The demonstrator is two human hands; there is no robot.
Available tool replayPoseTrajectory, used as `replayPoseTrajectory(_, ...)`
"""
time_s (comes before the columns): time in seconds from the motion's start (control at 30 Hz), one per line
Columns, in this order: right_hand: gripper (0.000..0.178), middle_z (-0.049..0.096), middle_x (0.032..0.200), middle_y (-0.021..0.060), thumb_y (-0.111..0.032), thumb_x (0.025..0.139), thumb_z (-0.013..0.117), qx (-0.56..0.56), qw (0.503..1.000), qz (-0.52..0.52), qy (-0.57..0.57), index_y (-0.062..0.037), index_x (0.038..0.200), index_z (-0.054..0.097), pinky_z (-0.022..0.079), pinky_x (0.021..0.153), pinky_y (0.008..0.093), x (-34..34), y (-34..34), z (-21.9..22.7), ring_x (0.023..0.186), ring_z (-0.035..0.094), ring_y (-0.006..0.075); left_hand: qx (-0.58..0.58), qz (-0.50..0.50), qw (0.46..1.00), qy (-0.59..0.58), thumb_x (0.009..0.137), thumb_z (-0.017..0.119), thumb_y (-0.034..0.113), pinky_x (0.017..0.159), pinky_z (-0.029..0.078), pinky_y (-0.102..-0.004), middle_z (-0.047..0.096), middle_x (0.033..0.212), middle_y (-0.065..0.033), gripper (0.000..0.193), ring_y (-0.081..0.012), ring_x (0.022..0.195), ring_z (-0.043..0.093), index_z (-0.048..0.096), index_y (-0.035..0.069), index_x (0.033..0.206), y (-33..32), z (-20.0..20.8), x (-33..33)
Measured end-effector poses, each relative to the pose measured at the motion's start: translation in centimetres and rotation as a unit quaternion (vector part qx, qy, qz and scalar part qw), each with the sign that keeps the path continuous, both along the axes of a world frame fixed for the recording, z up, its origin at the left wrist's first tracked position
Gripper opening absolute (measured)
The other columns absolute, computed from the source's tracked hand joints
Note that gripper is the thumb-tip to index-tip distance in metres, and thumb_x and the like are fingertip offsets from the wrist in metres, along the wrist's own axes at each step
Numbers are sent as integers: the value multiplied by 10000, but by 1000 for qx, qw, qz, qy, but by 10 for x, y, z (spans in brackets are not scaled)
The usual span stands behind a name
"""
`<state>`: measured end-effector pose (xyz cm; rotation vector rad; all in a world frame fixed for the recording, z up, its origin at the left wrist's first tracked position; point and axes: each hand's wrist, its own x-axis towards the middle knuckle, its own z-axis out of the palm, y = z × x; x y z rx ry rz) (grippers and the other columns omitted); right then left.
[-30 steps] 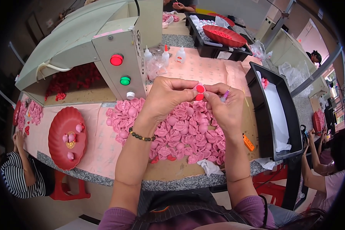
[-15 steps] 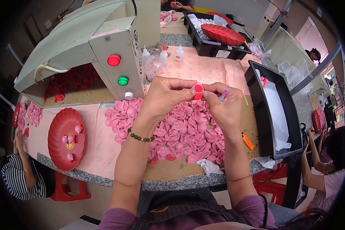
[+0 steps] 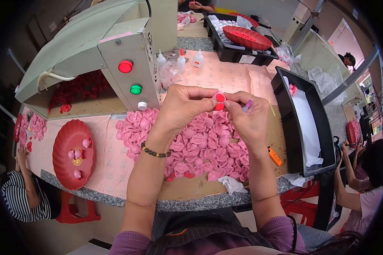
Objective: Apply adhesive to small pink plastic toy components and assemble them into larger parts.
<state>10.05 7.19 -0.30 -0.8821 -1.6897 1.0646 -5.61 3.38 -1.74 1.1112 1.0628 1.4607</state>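
Above the table, my left hand (image 3: 187,104) and my right hand (image 3: 250,119) meet, their thumbs and fingertips pinching a small pink piece with two red round parts (image 3: 220,97). Fingers cover most of this piece. A thin purple stick-like tool (image 3: 247,106) is also tucked in my right hand; its kind does not show. Below both hands spreads a heap of pink, soft-looking moulded pieces (image 3: 200,146), some round and some folded like petals. An orange-handled tool (image 3: 275,156) lies beside my right forearm, and a crumpled white cloth (image 3: 232,185) is near the table's front edge.
At left stands a grey machine (image 3: 127,51) with red and green buttons. A red scalloped dish (image 3: 61,163) holds several pink pieces. White squeeze bottles (image 3: 198,59) stand behind the hands. Black trays (image 3: 327,140) are at right and back. People work on both sides.
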Motion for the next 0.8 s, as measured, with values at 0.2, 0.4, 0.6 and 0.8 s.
replayPoseTrajectory(0.2,108,621,640,35,23,761,601,4,1000,-6,-8,61,836,669,386,469,189,0,0,-1,528,508,40,7,5,1000,6,771,655,26,622,512,-197,673,802,-103,218,-87,686,620,657,-55,973,0,0,1)
replayPoseTrajectory(0.4,105,623,642,36,20,762,600,11,1000,-9,-16,60,828,670,381,469,186,-1,0,0,531,508,41,6,1,1000,-3,771,651,20,635,516,-200,676,820,-118,219,-96,704,629,652,-66,973,0,1,0)
replayPoseTrajectory(0.6,109,617,630,28,19,761,601,19,1000,-12,-11,57,834,672,375,463,185,-1,0,-2,528,501,35,-5,2,1000,13,782,633,-27,705,539,-254,668,843,-145,200,-160,749,653,636,-93,971,-2,5,1)
replayPoseTrajectory(0.8,111,614,625,25,20,760,601,25,999,-17,-15,57,835,672,371,458,186,-1,0,-2,521,495,34,-5,1,1000,2,772,643,-31,702,536,-245,670,844,-133,206,-146,743,647,642,-82,971,-2,4,1)
